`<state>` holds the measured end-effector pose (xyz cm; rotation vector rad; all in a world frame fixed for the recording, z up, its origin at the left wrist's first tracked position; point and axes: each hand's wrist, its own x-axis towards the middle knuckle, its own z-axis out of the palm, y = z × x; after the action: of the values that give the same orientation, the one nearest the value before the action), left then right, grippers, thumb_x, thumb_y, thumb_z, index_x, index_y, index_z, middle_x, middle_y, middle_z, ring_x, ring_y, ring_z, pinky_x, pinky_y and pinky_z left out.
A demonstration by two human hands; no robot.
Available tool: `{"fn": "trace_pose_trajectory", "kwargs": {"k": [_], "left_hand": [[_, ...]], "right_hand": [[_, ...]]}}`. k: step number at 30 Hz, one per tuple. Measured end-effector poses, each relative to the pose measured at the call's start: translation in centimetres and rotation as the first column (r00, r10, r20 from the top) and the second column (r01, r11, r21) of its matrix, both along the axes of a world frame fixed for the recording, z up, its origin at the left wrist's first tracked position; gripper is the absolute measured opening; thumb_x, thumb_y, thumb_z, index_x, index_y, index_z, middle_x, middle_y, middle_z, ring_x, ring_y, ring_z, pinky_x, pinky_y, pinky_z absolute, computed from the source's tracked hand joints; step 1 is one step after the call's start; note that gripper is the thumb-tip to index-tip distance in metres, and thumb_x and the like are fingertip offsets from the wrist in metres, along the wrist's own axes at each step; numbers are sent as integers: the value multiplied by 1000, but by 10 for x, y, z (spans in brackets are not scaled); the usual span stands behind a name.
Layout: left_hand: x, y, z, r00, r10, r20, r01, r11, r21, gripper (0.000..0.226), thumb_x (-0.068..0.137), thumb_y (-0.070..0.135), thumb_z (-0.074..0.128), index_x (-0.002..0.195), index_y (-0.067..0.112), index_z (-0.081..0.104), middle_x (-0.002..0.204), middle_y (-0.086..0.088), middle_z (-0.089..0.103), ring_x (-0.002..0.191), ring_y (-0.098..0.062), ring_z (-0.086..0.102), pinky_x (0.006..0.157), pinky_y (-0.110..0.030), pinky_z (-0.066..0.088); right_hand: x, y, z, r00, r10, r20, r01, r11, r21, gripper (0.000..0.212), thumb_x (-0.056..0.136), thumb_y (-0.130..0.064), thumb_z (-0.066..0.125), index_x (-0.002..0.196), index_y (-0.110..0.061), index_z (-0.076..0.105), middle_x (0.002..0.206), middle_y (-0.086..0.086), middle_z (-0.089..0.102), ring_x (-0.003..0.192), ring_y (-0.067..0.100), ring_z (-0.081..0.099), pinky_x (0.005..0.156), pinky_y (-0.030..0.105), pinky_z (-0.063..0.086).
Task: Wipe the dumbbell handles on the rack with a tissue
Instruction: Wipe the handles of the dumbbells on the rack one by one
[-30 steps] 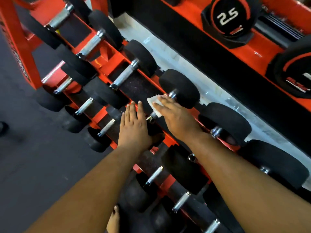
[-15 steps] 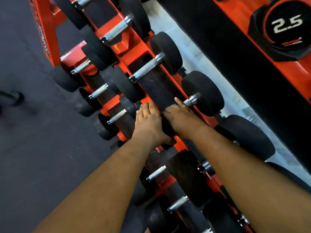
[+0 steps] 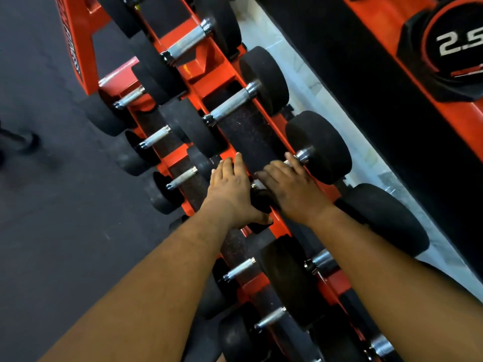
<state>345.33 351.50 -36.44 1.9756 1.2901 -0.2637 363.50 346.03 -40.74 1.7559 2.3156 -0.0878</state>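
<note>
A red rack (image 3: 209, 71) holds several black dumbbells with knurled steel handles. My right hand (image 3: 290, 186) curls over the handle of one top-row dumbbell (image 3: 321, 147), just below its steel collar (image 3: 302, 155). Only a small white edge of the tissue (image 3: 287, 163) shows under the fingers; the handle itself is hidden. My left hand (image 3: 232, 189) lies flat with straight fingers on that dumbbell's near black head (image 3: 258, 202), thumb alongside it.
The neighbouring top-row handle (image 3: 230, 104) lies bare to the upper left. Smaller dumbbells (image 3: 156, 137) fill the lower row on the left. A black 2.5 plate (image 3: 454, 45) sits on a red stand at the upper right. Dark floor (image 3: 52, 231) lies to the left.
My right hand has closed down over the handle, so the tissue that showed clearly before is now almost covered. The view has shifted, with the rack sitting further left and closer.
</note>
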Motion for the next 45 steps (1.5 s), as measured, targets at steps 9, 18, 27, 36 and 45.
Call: {"fn": "trace_pose_trajectory", "kwargs": {"k": [9, 18, 27, 36, 45], "left_hand": [[-2, -2, 5, 1000, -14, 12, 14, 1000, 15, 158, 57, 56, 93, 158, 10, -18, 168, -19, -4, 157, -31, -6, 128, -44, -1], [-5, 9, 14, 992, -128, -10, 126, 988, -93, 159, 61, 43, 95, 153, 18, -33, 166, -23, -14, 155, -36, -13, 127, -47, -2], [-6, 4, 7, 996, -87, 32, 88, 995, -51, 159, 60, 42, 96, 155, 21, -29, 167, -20, -11, 156, -35, -12, 127, -46, -2], [-4, 3, 6, 998, -62, 27, 63, 996, -60, 157, 59, 42, 95, 157, 25, -26, 168, -17, -12, 156, -32, -12, 127, -46, -1], [-2, 4, 5, 998, -55, 16, 56, 997, -58, 156, 58, 42, 94, 156, 28, -26, 167, -19, -11, 156, -30, -14, 127, -43, -6]], "right_hand": [[-22, -35, -17, 994, -85, -69, 94, 986, 139, 62, 87, -3, 30, 148, 0, 41, 153, 18, 45, 143, 35, 40, 114, 52, 36], [-33, -28, -13, 972, -213, -94, 224, 967, 123, 62, 89, -4, 41, 151, -8, 39, 156, 9, 41, 148, 24, 27, 120, 47, 22], [-40, -69, 5, 119, -692, -712, 829, 464, -312, 41, 99, 0, 49, 135, -15, 63, 132, -2, 64, 115, 10, 63, 100, 17, 45], [-35, 39, 11, -925, 106, -365, 377, 130, -917, 22, 94, -3, 42, 100, -5, 62, 98, 13, 67, 82, 20, 64, 71, 29, 51], [-27, 46, 16, -915, -98, -392, 370, 190, -910, 7, 82, -19, 61, 83, -13, 59, 70, 2, 56, 70, 16, 56, 70, 30, 46]]}}
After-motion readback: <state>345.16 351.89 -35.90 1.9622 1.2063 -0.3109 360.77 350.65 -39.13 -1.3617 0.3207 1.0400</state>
